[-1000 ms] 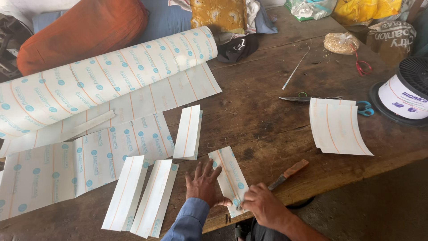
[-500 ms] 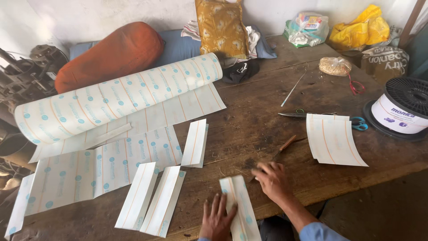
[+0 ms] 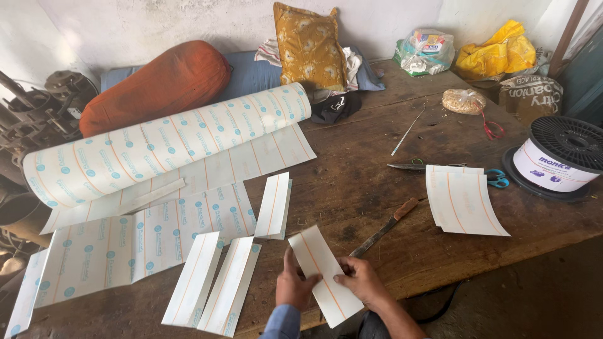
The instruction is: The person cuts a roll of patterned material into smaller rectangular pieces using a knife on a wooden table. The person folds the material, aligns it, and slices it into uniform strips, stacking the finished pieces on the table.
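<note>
A white paper strip with an orange line lies tilted at the table's near edge. My left hand presses flat on its left side. My right hand pinches its right edge between thumb and fingers. Just right of my right hand lies a knife with a wooden handle, its blade pointing toward me. Two similar folded strips rest to the left, and a third strip lies farther back.
A large roll of white sheet with blue dots and cut sheets fill the left of the wooden table. A stack of cut pieces, scissors and a black spool sit right. Bags and cushions line the back.
The knife has gone from my right hand to the table. Both hands now hold the paper strip, which I have pulled in front of me. The view has tilted up.
</note>
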